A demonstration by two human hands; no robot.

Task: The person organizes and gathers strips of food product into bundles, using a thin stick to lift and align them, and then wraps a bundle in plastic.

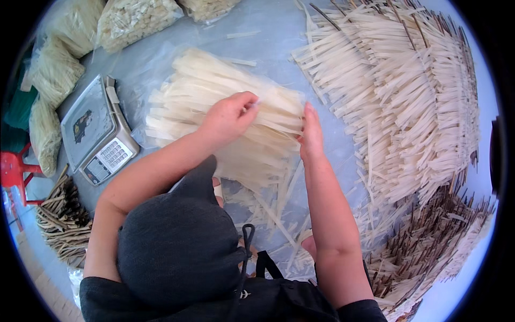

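A thick layer of pale flat dried strips (193, 80) lies fanned out before me, with clear plastic film (155, 64) around its far left side. My left hand (231, 116) is over the middle of the strips, its thumb and forefinger pinched together. A bit of the clear film seems to be between them. At the right ends of the strips, my right hand (312, 131) stands on edge with its palm against them. Some of its fingers are hidden, so its grip is unclear. More strips spread beneath the layer, towards my body.
Strips on dark sticks (402, 104) are heaped at right, above a pile of sticks and strips (414, 241). A digital scale (100, 133), filled plastic bags (136, 20), a bundle of sticks (66, 225) and a red plastic stool (16, 169) stand at left.
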